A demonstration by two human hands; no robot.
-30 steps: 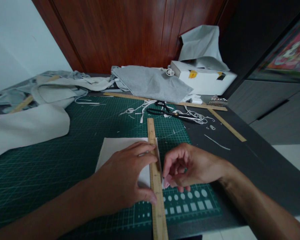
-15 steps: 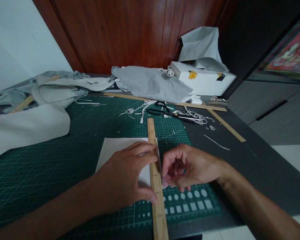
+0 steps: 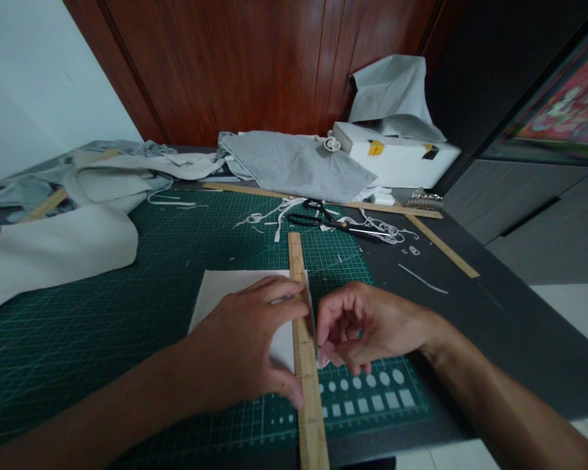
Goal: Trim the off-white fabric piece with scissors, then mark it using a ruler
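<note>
My left hand (image 3: 247, 339) presses a wooden ruler (image 3: 304, 356) down with its fingertips, fingers and thumb spread apart. The thumb rests at the ruler's left edge. Beneath the ruler lies a white, flat rectangular piece (image 3: 220, 287), partly covered by the left hand; a narrow strip of it shows to the right of the ruler. Close by that right edge, my right hand (image 3: 355, 329) has its fingers curled and thumb and forefinger drawn together. Whatever sits in that pinch is too small or hidden to make out. A green cutting mat (image 3: 151, 287) lies under everything.
Black scissors (image 3: 343, 224) lie beyond the ruler among white scraps (image 3: 279, 219). Another wooden ruler (image 3: 255, 189) crosses the back, with one more (image 3: 443, 247) slanting at right. Grey cloth (image 3: 298, 163), a white box (image 3: 396, 160) and a large white sheet (image 3: 68, 248) surround the mat.
Almost nothing differs. The view has shifted very slightly, and both hands keep their places at the ruler.
</note>
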